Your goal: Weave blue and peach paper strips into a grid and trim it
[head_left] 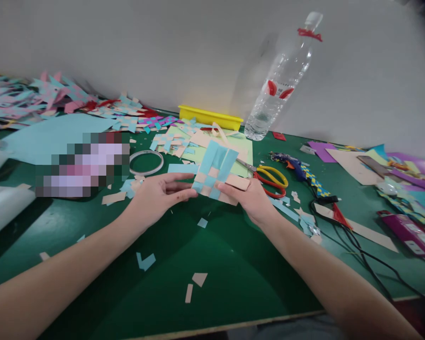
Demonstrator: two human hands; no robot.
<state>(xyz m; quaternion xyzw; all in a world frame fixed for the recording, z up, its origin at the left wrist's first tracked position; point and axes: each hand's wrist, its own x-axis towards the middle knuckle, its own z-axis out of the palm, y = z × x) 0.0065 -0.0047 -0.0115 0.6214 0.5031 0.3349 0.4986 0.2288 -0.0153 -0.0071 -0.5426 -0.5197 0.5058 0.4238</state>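
A small woven piece of light blue and pale pink paper strips (212,177) is held up just above the table between my two hands. At its lower left corner, my left hand (156,191) is closed with fingertips and thumb on the edge. My right hand (253,196) pinches the right side, thumb on the front face, beside a pale pink strip (238,182) that sticks out to the right. Blue strip ends stand up from the top of the weave. Behind my right hand lie scissors (269,179) with red and yellow handles.
On the green table (127,302) lie paper scraps (199,279), a roll of tape (146,163) and finished woven pieces (170,141). A clear bottle (281,80) stands by the wall near a yellow tray (209,117). To the right are a glue gun (295,166) and black cable (361,255).
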